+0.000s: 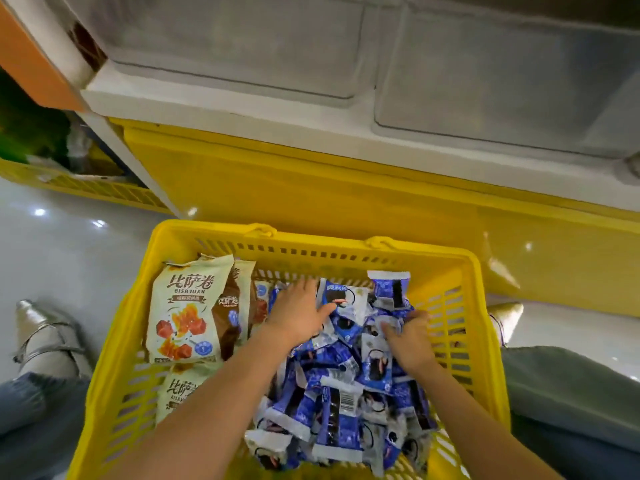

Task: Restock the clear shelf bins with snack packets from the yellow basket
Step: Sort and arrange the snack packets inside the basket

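A glossy pale floor (69, 244) runs under a yellow shelf plinth (311, 188). At twelve o'clock above it sit the clear shelf bins (242, 57), side by side on a white ledge, and I can see no packets in them from here. I am crouched over the yellow basket (207, 230), which stands on the floor at six o'clock, pushed close to the plinth so the lift up to the bins is short. Inside, cream Bisajuan bags (187, 306) stand on edge along the nine o'clock wall. The small blue snack packets (332, 393) lie in a loose heap from the centre to the three o'clock wall. My left hand (299, 315) lies flat on the heap toward eleven o'clock, fingers (306, 284) spread apart and thumb out. I judge it is there to hold the slippery pile still and corral it. My right hand (410, 337) digs in at the one o'clock side, its fingers (420, 318) curled down and bunching several blue packets. I read this as gathering a handful, with nothing lifted clear yet.
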`<action>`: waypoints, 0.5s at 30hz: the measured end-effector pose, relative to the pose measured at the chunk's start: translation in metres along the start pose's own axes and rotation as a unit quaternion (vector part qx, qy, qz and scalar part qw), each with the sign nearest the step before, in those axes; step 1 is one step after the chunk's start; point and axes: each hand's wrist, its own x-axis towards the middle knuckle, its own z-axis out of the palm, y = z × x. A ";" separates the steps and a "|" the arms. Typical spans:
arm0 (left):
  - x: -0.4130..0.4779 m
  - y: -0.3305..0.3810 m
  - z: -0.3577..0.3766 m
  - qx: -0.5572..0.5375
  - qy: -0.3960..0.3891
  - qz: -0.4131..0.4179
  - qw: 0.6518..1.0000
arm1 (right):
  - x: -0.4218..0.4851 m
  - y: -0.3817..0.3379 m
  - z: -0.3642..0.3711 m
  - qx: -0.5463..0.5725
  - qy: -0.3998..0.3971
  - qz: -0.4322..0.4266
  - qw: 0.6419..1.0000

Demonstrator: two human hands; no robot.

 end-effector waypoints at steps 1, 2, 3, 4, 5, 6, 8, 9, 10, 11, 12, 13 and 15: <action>0.004 -0.001 0.001 0.016 -0.014 -0.001 1.000 | 0.000 0.003 0.002 -0.008 0.000 0.003 1.000; 0.008 -0.002 0.002 0.032 -0.025 0.001 0.999 | 0.000 0.006 0.003 -0.018 -0.001 0.002 1.000; 0.012 -0.004 0.002 0.042 -0.035 0.003 0.999 | 0.000 0.008 0.005 -0.027 -0.002 -0.003 1.000; 0.015 -0.005 0.001 0.040 -0.043 0.004 0.998 | 0.000 0.010 0.006 -0.033 -0.002 -0.011 0.999; 0.017 -0.006 0.000 0.032 -0.052 0.007 0.998 | 0.001 0.012 0.006 -0.036 -0.004 -0.018 0.999; 0.019 -0.005 -0.002 0.023 -0.060 0.011 0.998 | 0.001 0.015 0.007 -0.030 -0.007 -0.022 0.999; 0.017 -0.004 -0.003 0.010 -0.072 0.020 0.997 | 0.001 0.017 0.009 0.000 -0.011 -0.020 1.000; 0.014 -0.003 -0.002 0.006 -0.073 0.025 0.997 | 0.000 0.018 0.011 0.016 -0.011 -0.018 1.000; 0.010 -0.002 0.001 -0.007 -0.066 0.031 0.997 | -0.002 0.019 0.012 0.032 -0.009 -0.014 0.999; 0.005 0.000 0.004 -0.035 -0.050 0.041 0.997 | -0.003 0.020 0.012 0.048 -0.005 -0.011 0.999; 0.001 0.002 0.008 -0.083 -0.028 0.046 0.995 | -0.004 0.020 0.013 0.061 -0.002 -0.008 0.998; -0.005 0.004 0.009 -0.147 -0.003 0.043 0.988 | -0.004 0.019 0.012 0.069 -0.001 -0.002 0.998; -0.013 0.009 0.007 -0.275 0.037 0.017 0.961 | -0.005 0.017 0.009 0.065 -0.011 0.005 0.998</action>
